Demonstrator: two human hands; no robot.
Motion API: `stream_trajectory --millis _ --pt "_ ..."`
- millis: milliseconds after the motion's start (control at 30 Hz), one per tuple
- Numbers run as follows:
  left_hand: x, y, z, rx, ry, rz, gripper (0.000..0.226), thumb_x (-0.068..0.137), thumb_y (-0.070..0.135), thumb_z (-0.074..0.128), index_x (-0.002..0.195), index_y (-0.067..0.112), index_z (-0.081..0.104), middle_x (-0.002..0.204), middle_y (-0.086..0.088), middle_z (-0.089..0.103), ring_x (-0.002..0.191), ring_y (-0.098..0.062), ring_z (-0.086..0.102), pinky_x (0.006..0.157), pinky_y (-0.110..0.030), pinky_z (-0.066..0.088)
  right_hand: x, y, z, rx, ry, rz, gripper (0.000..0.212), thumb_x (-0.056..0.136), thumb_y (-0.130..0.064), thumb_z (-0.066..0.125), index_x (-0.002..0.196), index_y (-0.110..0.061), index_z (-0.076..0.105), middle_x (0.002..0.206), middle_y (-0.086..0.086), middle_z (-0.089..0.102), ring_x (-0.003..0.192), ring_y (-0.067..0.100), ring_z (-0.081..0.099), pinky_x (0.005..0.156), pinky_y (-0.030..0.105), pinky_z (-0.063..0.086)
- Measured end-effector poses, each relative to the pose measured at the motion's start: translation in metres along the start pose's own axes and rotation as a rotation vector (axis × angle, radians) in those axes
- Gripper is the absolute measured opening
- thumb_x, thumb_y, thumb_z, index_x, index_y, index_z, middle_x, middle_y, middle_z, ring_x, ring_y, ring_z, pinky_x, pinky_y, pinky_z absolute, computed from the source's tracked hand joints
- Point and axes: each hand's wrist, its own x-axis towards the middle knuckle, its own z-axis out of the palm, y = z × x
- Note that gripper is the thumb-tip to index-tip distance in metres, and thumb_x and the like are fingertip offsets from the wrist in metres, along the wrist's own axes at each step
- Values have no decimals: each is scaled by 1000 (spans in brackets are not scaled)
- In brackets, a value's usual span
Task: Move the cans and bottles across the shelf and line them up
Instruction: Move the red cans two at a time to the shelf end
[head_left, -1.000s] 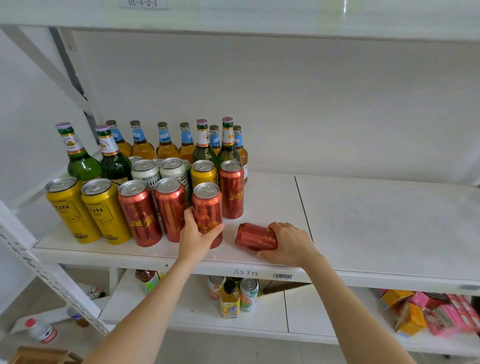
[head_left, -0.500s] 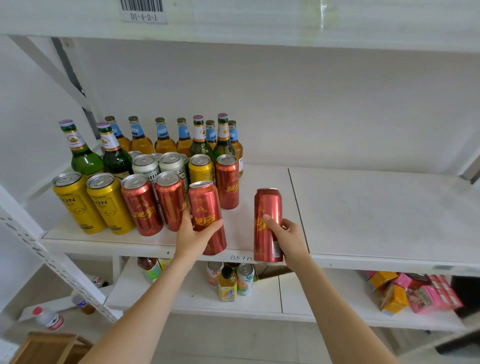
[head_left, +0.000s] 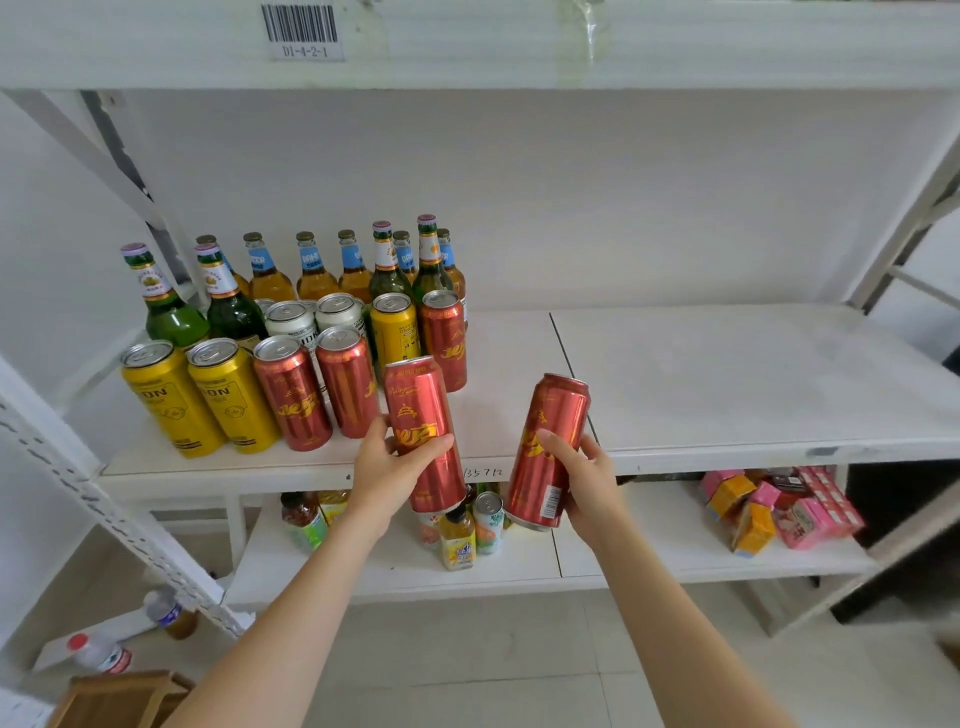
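I hold one red can (head_left: 423, 431) in my left hand (head_left: 387, 470) and another red can (head_left: 550, 447) in my right hand (head_left: 582, 475), both lifted upright off the shelf's (head_left: 753, 395) front edge; its bare right end lies nearer my right.

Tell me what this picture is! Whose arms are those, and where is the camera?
There is no machine here. The arms belong to a person who wears a camera on the head, so you see what they see, looking down at their hands. The left hand grips one red can, and the right hand grips a second red can. Both are lifted in front of the white shelf. On its left side stand yellow cans, more red cans, white cans and, at the back, glass bottles. The lower shelf holds small drinks and coloured boxes.
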Motion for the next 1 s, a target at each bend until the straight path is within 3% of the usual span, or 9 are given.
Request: stream_trajectory --millis 133,233,467,567,733,1000 --pt "-11 4 8 13 -39 5 51 73 30 84 113 34 52 111 5 67 102 -10 64 88 -36 52 -14 0 -9 21 41 -34 59 68 -25 86 120 -17 58 107 14 70 94 31 71 87 54 56" --pt "-21 10 20 29 -66 11 54 74 29 84 118 28 52 112 3 66 101 -9 62 82 -30 50 -21 -4 -20 11 58 -57 54 72 -23 84 119 -18 57 108 14 70 96 32 70 87 54 55" --pt "-32 21 66 44 -81 5 56 71 32 86 116 27 54 111 -1 67 103 -17 64 84 -35 53 -27 -30 -64 -4 81 -91 42 75 -18 81 109 -17 58 106 16 69 95 33 69 86 55 55" --pt "-36 28 96 38 -88 -3 56 70 34 86 115 30 54 112 -1 67 104 -20 65 90 -44 54 -27 -47 -92 -30 71 -99 40 75 -18 81 107 -17 57 106 17 68 94 33 69 85 56 56" --pt "-46 43 157 37 -79 -10 58 70 37 86 117 32 51 114 0 66 106 -21 63 93 -50 53 -21 -76 -146 -72 56 -115 36 77 -20 80 100 -24 54 103 11 67 92 29 68 80 47 57" --pt "-58 57 248 33 -64 -14 56 72 31 85 116 31 50 112 -1 65 104 -21 63 94 -47 52 -3 -114 -235 -86 48 -133 48 75 -23 82 113 -21 54 107 10 68 96 30 69 88 54 55"
